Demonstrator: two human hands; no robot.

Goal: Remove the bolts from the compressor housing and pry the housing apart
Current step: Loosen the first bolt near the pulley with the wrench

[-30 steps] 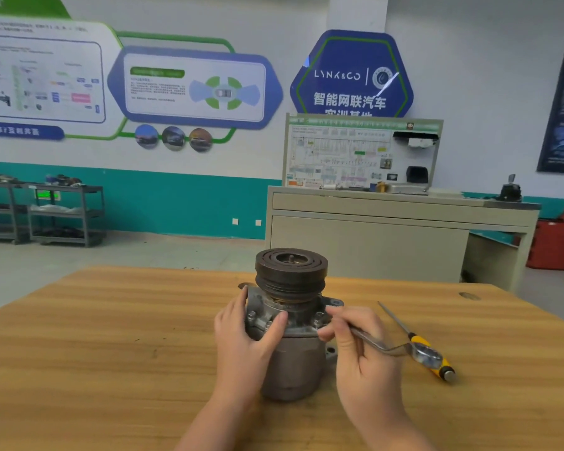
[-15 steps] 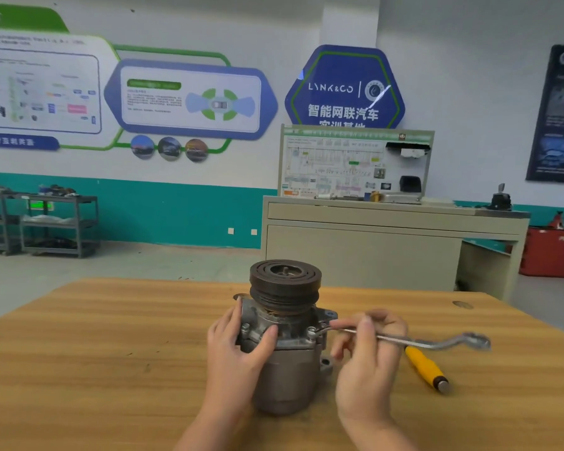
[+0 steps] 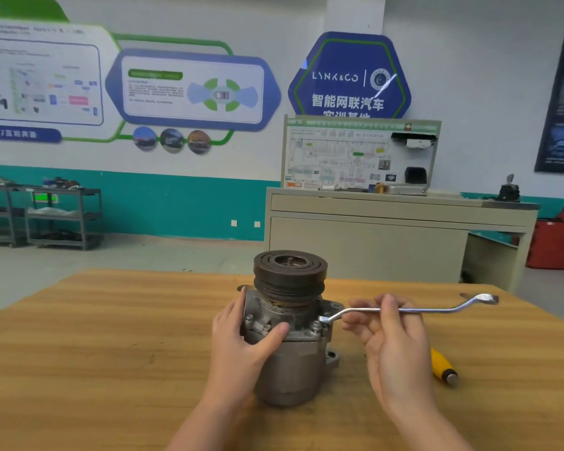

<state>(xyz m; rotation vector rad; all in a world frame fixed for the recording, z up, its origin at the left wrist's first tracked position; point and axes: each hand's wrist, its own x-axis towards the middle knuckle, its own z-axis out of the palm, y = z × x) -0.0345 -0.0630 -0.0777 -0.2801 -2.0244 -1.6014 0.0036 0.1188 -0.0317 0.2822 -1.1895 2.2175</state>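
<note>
Right hand [image 3: 393, 340] holds wrench [image 3: 414, 309]; wall sign [image 3: 349, 76] reads "LYNK&CO".

compressor housing [image 3: 287, 366]: dull cast metal | wrench [image 3: 414, 309]: shiny | table [image 3: 95, 353]: wood
</note>
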